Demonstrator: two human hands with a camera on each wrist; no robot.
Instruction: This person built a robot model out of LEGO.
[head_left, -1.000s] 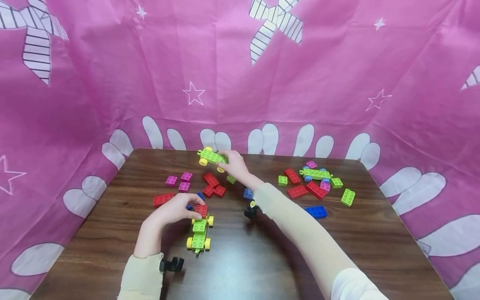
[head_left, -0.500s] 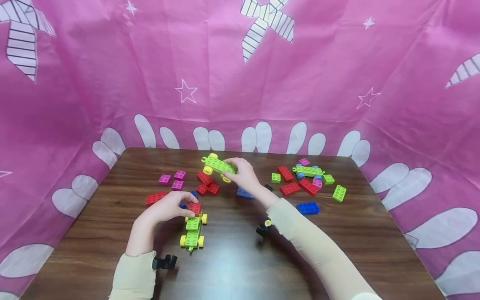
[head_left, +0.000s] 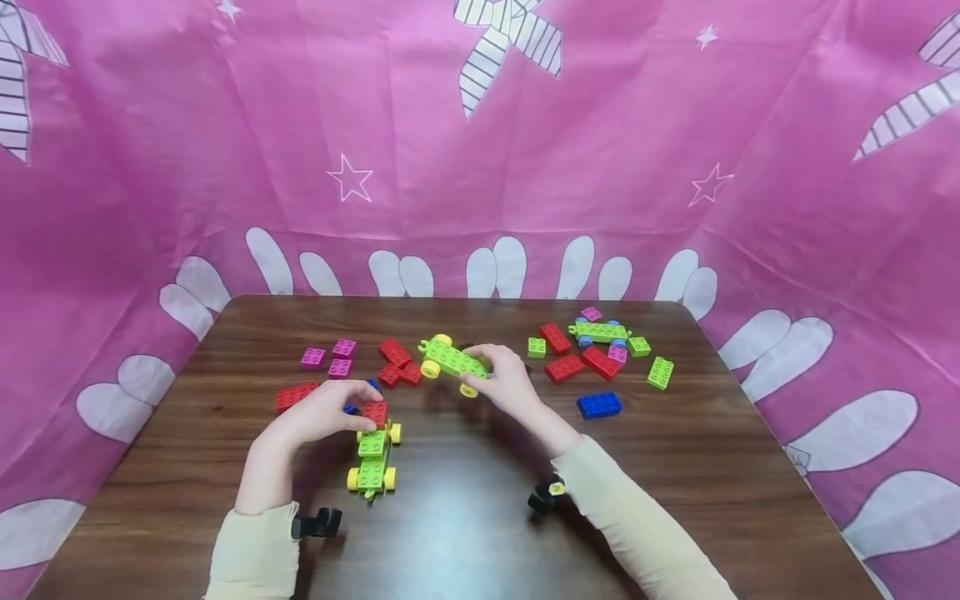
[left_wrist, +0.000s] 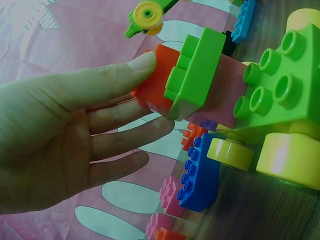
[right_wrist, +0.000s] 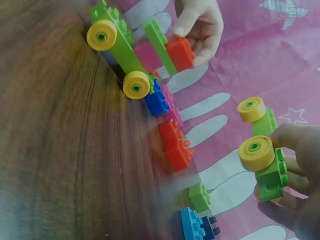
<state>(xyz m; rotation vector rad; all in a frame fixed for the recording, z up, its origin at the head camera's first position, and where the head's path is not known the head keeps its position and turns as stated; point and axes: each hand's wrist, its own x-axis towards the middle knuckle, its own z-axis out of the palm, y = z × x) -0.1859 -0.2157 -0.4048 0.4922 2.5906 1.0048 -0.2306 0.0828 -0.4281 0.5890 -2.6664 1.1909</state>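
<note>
My left hand point(head_left: 318, 414) pinches a red brick point(head_left: 375, 412) between thumb and fingers. In the left wrist view this brick sits on a green brick point(left_wrist: 200, 70), with a pink brick point(left_wrist: 227, 90) below. That stack rises from one end of a green toy car base point(head_left: 371, 477) with yellow wheels, standing on the table. Farther back, my right hand point(head_left: 512, 382) holds a second green car base point(head_left: 452, 357) with yellow wheels by its right end. It hangs tilted above the table, its studs facing up.
Behind the left hand lie pink bricks point(head_left: 340, 367), red bricks point(head_left: 393, 352) and partly hidden blue bricks. At the right are a blue-wheeled green base point(head_left: 600, 332), red bricks point(head_left: 564, 367), green bricks point(head_left: 661, 372) and a blue brick point(head_left: 599, 405). A pink curtain point(head_left: 420, 167) stands behind the table.
The right hand has brought its car base nearer and to the right, above the table. The left hand keeps its grip on the red brick. The head view has turned slightly right.
</note>
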